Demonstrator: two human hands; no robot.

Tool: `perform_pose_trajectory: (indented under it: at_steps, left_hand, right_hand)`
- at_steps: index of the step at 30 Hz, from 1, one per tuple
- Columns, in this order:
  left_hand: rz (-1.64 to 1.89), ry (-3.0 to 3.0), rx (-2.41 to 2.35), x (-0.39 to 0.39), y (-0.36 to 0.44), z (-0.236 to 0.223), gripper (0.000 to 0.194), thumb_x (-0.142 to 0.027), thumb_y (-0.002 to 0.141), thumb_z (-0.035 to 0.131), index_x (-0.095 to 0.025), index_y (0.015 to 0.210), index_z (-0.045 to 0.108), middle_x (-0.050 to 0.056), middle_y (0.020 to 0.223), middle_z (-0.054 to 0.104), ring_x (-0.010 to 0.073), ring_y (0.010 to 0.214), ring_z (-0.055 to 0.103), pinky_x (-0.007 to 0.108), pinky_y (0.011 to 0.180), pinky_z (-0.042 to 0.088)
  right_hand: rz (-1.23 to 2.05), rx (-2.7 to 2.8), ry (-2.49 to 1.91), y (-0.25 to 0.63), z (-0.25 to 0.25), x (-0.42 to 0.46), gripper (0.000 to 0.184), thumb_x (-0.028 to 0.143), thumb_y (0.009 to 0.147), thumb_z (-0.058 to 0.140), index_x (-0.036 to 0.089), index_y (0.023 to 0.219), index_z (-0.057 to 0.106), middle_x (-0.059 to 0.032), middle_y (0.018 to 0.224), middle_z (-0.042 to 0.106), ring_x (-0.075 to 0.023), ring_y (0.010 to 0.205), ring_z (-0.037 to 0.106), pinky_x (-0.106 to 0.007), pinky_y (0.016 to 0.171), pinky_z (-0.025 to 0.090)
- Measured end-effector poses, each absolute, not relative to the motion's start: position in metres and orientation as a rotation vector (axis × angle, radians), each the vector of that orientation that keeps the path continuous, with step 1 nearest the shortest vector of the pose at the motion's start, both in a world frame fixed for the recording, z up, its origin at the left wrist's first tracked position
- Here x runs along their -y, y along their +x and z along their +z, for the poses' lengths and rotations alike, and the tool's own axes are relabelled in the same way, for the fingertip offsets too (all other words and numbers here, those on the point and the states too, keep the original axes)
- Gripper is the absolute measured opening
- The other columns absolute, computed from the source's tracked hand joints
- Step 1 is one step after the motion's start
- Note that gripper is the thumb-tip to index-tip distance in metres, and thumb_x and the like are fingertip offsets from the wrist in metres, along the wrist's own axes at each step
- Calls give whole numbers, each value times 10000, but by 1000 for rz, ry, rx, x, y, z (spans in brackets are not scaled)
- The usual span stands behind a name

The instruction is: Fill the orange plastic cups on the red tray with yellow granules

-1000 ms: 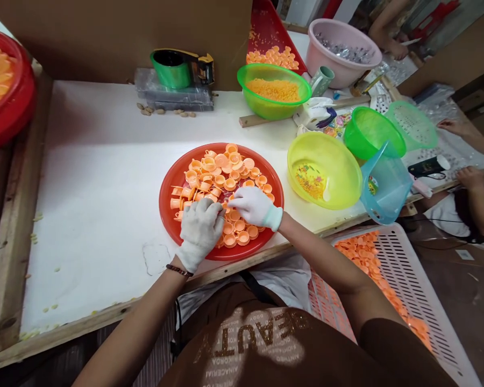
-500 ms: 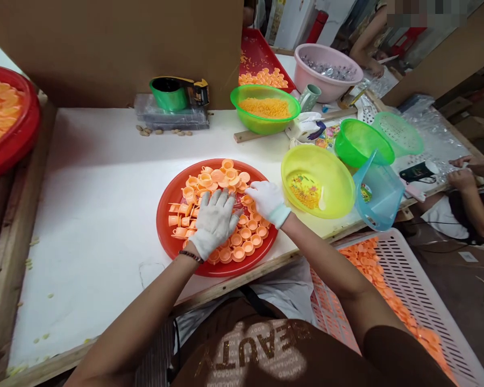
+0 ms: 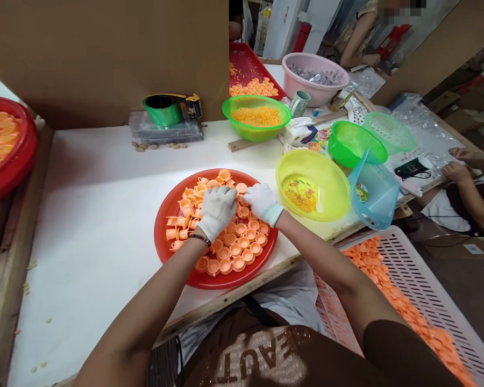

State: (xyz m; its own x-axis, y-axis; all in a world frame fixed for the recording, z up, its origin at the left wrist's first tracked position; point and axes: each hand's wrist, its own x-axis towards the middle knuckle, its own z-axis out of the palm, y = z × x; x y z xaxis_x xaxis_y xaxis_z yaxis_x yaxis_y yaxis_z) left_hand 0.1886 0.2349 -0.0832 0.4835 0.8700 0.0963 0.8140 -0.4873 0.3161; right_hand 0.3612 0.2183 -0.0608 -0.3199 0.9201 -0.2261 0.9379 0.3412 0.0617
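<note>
A round red tray [image 3: 165, 252] lies on the white table in front of me, filled with several small orange plastic cups [image 3: 236, 250]. Both my hands wear white gloves and rest over the far middle of the tray. My left hand [image 3: 216, 209] has its fingers curled down onto the cups. My right hand [image 3: 261, 201] sits beside it, fingers bent into the pile. What either hand grips is hidden by the gloves.
A yellow bowl [image 3: 326, 177] stands right of the tray, then a blue scoop [image 3: 373, 193] and green bowls [image 3: 355, 141]. A green bowl of yellow bits [image 3: 256, 117], a tape dispenser [image 3: 171, 110], a red basin [image 3: 8, 148] and a white crate [image 3: 407, 290] surround me. Another person's hands [image 3: 463, 166] work at right.
My left hand, spread flat half a second ago, has curled and moved toward the far side of the tray. The right hand stayed beside it. The view has shifted slightly.
</note>
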Motion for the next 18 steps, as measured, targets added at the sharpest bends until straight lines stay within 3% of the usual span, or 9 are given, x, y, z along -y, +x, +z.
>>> perform_pose_trajectory:
  at_steps: [2,6,9,12,15,18]
  left_hand:
    - [302,2450,-1465,-247,197,-85,195,-279,982,600,-153,1071,719,126,1079,738,284,1030,689,494,974,524]
    - [253,2301,-1576,-257,199,-91,288,-416,1029,599,-156,1110,693,59,999,706,185,899,671,399,879,574]
    - [270,2233,-1672,-259,194,-94,309,-397,1041,572,-158,1210,672,72,1037,707,191,914,674,390,860,572]
    - [281,2241,-1698,-258,189,-95,251,-299,1033,513,-177,1137,706,94,1039,720,219,906,683,361,784,536]
    - [318,2317,-1653,-250,187,-97,309,-243,1004,451,-201,1123,733,132,1156,724,256,922,695,367,733,488]
    - [335,2430,-1509,-240,182,-100,299,-204,949,496,-218,1103,752,109,1166,736,265,966,693,383,807,486]
  right_hand:
    - [-157,-2368,1701,365,-60,-218,353,133,1008,485,196,1198,775,-138,1225,729,-303,1124,619,-418,885,393]
    - [-131,-2390,1841,366,-60,-227,419,149,1049,419,196,1379,673,-132,1332,683,-281,1161,632,-398,910,424]
    - [-217,-2352,1883,356,-60,-242,368,276,1104,422,174,1366,659,-161,1354,660,-286,1205,631,-391,969,454]
    - [-302,-2255,1945,346,-55,-255,327,328,1096,523,129,1307,674,-191,1322,663,-281,1193,653,-400,1000,503]
    - [-343,-2212,1987,345,-50,-262,374,388,1055,645,143,1339,652,-143,1326,666,-264,1166,674,-452,1004,565]
    - [-379,-2175,2030,348,-45,-265,411,406,1034,689,171,1367,638,-114,1355,655,-255,1161,683,-476,983,602]
